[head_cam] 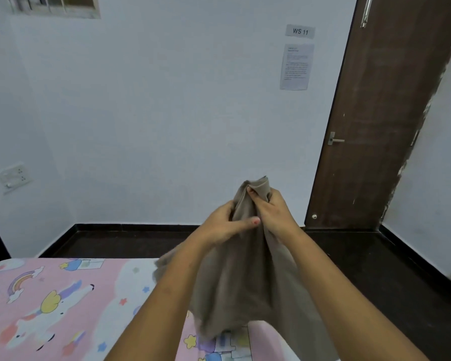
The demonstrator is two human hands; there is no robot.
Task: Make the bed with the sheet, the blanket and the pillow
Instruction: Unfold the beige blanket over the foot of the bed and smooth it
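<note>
A grey-brown blanket (pixel 245 277) hangs bunched in the air above the bed. My right hand (pixel 272 212) pinches its top edge, thumb pressed into the cloth. My left hand (pixel 228 221) holds the cloth just below and to the left, fingers behind it and thumb stretched across the front. The blanket's lower end reaches the pink sheet (pixel 52 308) with unicorns and rainbows, which lies spread flat over the mattress. No pillow is in view.
A pale wall stands beyond the bed, with a dark strip of floor (pixel 141 243) between them. A brown door (pixel 375 126) stands at the right. A socket plate (pixel 13 175) is on the left wall.
</note>
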